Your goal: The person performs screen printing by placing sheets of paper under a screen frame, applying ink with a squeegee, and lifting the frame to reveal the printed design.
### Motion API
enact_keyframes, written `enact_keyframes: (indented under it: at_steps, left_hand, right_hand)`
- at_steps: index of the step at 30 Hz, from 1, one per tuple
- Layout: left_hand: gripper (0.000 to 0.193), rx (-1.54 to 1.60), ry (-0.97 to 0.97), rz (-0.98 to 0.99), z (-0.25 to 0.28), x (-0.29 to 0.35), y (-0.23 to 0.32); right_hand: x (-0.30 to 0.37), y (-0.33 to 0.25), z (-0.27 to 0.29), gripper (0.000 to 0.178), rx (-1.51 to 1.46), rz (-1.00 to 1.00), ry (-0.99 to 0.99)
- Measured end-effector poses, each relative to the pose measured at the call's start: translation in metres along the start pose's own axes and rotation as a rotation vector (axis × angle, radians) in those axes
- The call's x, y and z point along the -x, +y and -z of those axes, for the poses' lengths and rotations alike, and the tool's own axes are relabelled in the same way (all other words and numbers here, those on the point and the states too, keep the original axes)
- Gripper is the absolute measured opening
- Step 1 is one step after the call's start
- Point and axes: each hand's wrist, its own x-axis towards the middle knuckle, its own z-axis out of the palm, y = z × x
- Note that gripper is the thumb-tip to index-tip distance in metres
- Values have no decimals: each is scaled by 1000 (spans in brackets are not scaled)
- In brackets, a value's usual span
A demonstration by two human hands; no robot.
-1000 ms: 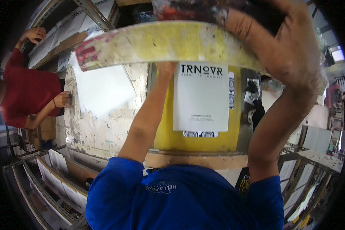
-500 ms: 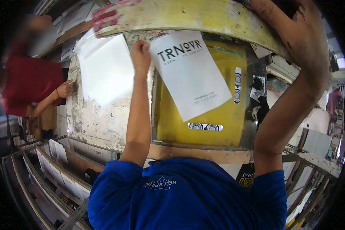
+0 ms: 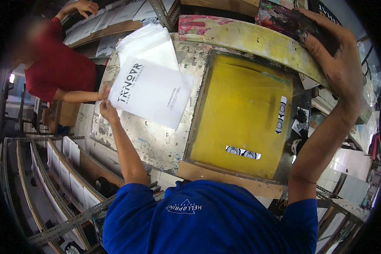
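My left hand (image 3: 109, 111) pinches the near left corner of a white printed sheet (image 3: 156, 95), with dark lettering along one end. The sheet lies tilted over the paint-spotted table (image 3: 144, 137), partly overlapping a stack of plain white sheets (image 3: 150, 48). A co-worker's hand (image 3: 104, 91) touches the same edge, just beyond mine. At the upper right, my right hand (image 3: 336, 61) is wrapped round a dark, ink-smeared block (image 3: 285, 21) by a raised, yellow-stained frame bar (image 3: 249, 40). Below the bar lies a yellow printing board (image 3: 241, 110) bearing two black-and-white stickers.
A co-worker in a red shirt (image 3: 57, 67) stands at the left end of the table. Behind, a shelf (image 3: 89, 38) carries printed white sheets. Metal racks with white panels (image 3: 72, 182) stand at the lower left. Another rack (image 3: 347, 211) is at the lower right.
The printed sheet has gone from the yellow board leftward to the co-worker's side, turned, in my left hand. The co-worker's hand now meets it. My right hand stays at the frame.
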Motion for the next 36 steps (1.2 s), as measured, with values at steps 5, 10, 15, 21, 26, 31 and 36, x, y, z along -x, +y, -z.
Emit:
enact_keyframes:
  at_steps: [5,10,15,21,26,31,36]
  left_hand:
    - [29,-643,513,-292,-12,19,40]
    - [37,-240,-108,-697,-79,137,137]
    - [37,-504,-474,-634,-129,231,131]
    - [30,-459,-337,-377,-147,230,128]
    - [24,-433,-527,-239,-155,201,102]
    - [13,-475,-275,-567,-159,210,120]
    - [14,-383,-334,-442,-152,194,114]
  right_hand:
    - [1,-4,-2,48,45,15,15]
    - [-1,1,0,49,127,13,18]
    - [-2,-6,-4,40,56,51,124]
    - [-1,-6,-3,42,15,15,90]
    - [-2,-11,-5,44,-12,11,99]
    - [-1,-8,-3,43,-2,-19,87]
    - [-6,-9,-5,42,7,21,104]
